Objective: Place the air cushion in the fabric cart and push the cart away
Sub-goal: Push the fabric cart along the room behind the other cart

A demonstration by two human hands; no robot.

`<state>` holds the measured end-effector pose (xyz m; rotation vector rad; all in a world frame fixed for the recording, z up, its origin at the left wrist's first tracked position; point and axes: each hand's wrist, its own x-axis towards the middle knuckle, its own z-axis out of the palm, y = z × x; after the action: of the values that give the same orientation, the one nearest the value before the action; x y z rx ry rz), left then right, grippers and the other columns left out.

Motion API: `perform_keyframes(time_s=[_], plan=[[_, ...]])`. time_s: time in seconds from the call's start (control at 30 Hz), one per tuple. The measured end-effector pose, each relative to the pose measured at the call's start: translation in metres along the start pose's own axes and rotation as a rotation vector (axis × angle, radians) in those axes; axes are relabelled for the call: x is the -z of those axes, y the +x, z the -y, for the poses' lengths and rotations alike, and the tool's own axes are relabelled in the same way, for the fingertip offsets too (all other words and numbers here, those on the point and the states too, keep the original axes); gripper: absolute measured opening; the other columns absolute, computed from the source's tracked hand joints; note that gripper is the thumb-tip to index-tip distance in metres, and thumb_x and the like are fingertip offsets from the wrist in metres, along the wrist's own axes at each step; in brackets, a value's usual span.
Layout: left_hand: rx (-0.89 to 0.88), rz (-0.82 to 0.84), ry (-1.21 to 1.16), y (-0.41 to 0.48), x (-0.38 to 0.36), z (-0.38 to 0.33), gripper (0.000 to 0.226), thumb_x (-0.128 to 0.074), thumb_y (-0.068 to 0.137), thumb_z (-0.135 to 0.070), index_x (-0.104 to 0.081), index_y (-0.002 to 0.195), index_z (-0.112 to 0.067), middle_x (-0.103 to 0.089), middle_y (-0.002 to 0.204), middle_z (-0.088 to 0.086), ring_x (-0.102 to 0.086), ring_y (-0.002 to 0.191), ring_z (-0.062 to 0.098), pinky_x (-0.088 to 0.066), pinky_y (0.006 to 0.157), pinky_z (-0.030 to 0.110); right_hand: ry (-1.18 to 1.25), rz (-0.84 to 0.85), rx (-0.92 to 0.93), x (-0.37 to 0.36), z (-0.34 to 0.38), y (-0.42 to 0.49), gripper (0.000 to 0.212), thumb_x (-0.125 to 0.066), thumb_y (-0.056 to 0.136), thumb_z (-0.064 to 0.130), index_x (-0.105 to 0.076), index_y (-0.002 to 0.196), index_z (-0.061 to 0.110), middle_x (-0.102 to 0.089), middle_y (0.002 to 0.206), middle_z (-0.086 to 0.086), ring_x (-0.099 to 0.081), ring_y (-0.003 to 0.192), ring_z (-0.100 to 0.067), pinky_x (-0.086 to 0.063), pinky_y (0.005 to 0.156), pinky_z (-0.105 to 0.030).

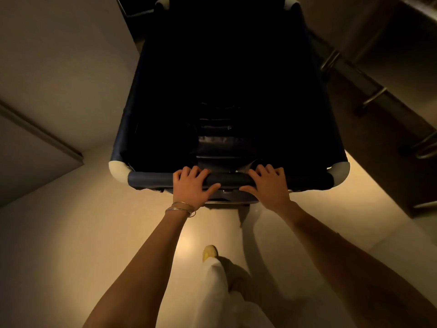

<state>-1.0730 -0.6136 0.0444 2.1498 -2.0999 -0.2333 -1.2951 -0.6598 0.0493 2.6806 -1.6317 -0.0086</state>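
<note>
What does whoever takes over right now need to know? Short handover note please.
Left hand: wrapped over the near top rail of the fabric cart, left of centre.
Right hand: on the same rail, right of centre.
Air cushion: faint shiny ridged shape deep inside the dark cart, near the rail side; details hard to make out.
Done: cushion appears to be in the cart.
Left: push the cart forward along the floor; cabinet handles sit close on the right.
</note>
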Motion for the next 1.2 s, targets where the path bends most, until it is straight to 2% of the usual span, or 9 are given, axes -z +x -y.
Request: perform_keyframes(time_s=[0.2, 0.23, 0.33, 0.4, 0.63, 0.77, 1.2], plan=[[0.023, 0.012, 0.007, 0.071, 0.005, 0.006, 0.078, -0.012, 0.075, -0.071, -0.055, 0.121, -0.026, -0.059, 0.114, 0.006, -0.047, 0.108, 0.028, -0.029, 0.097, 0.041, 0.024, 0.014, 0.02, -0.001, -0.024, 0.069, 0.047, -0.06, 0.079, 0.054, -0.063, 0.102, 0.013, -0.065, 0.093, -0.017, -0.059, 0.089, -0.037, -0.046, 0.077, -0.047], [0.023, -0.002, -0.007, 0.084, 0.005, 0.007, 0.079, -0.012, 0.074, -0.07, -0.056, 0.12, -0.024, -0.06, 0.113, 0.007, -0.048, 0.107, 0.029, -0.03, 0.096, 0.042, 0.027, 0.007, 0.026, -0.001, -0.029, 0.082, 0.047, -0.058, 0.08, 0.055, -0.062, 0.102, 0.013, -0.065, 0.093, -0.017, -0.059, 0.089, -0.037, -0.046, 0.077, -0.047], [0.021, -0.033, -0.031, 0.124, 0.004, 0.011, 0.075, -0.016, 0.076, -0.069, -0.06, 0.115, -0.022, -0.062, 0.107, 0.009, -0.051, 0.102, 0.031, -0.032, 0.094, 0.044, 0.009, 0.028, 0.031, 0.001, -0.044, 0.12, 0.057, -0.033, 0.082, 0.061, -0.062, 0.101, 0.016, -0.066, 0.091, -0.013, -0.06, 0.086, -0.034, -0.047, 0.076, -0.044], [0.029, -0.046, -0.042, 0.152, 0.003, 0.014, 0.073, -0.02, 0.076, -0.068, -0.062, 0.113, -0.021, -0.063, 0.103, 0.01, -0.052, 0.099, 0.032, -0.034, 0.092, 0.044, -0.003, 0.048, 0.042, 0.003, -0.055, 0.147, 0.06, -0.028, 0.082, 0.061, -0.063, 0.101, 0.016, -0.066, 0.091, -0.012, -0.061, 0.085, -0.033, -0.047, 0.074, -0.044], [0.039, -0.08, -0.05, 0.243, 0.003, 0.021, 0.07, -0.022, 0.077, -0.067, -0.064, 0.109, -0.021, -0.063, 0.098, 0.01, -0.054, 0.094, 0.032, -0.036, 0.089, 0.045, -0.009, 0.096, 0.089, 0.004, -0.091, 0.243, 0.049, -0.045, 0.087, 0.055, -0.059, 0.113, 0.015, -0.062, 0.108, -0.014, -0.055, 0.099, -0.036, -0.041, 0.084, -0.045], [0.046, -0.121, -0.037, 0.29, 0.0, 0.025, 0.063, -0.029, 0.077, -0.064, -0.066, 0.102, -0.02, -0.064, 0.091, 0.01, -0.057, 0.087, 0.032, -0.041, 0.085, 0.045, -0.021, 0.046, 0.104, 0.001, -0.111, 0.291, 0.058, -0.03, 0.082, 0.058, -0.064, 0.1, 0.016, -0.067, 0.09, -0.012, -0.061, 0.081, -0.033, -0.047, 0.071, -0.04], [0.141, -0.203, 0.003, 0.453, -0.004, 0.046, 0.058, -0.033, 0.077, -0.062, -0.067, 0.098, -0.02, -0.065, 0.085, 0.009, -0.059, 0.08, 0.031, -0.045, 0.08, 0.044, -0.008, 0.091, 0.212, -0.008, -0.167, 0.474, 0.06, -0.027, 0.081, 0.062, -0.062, 0.103, 0.018, -0.066, 0.093, -0.011, -0.059, 0.083, -0.033, -0.046, 0.071, -0.043]])
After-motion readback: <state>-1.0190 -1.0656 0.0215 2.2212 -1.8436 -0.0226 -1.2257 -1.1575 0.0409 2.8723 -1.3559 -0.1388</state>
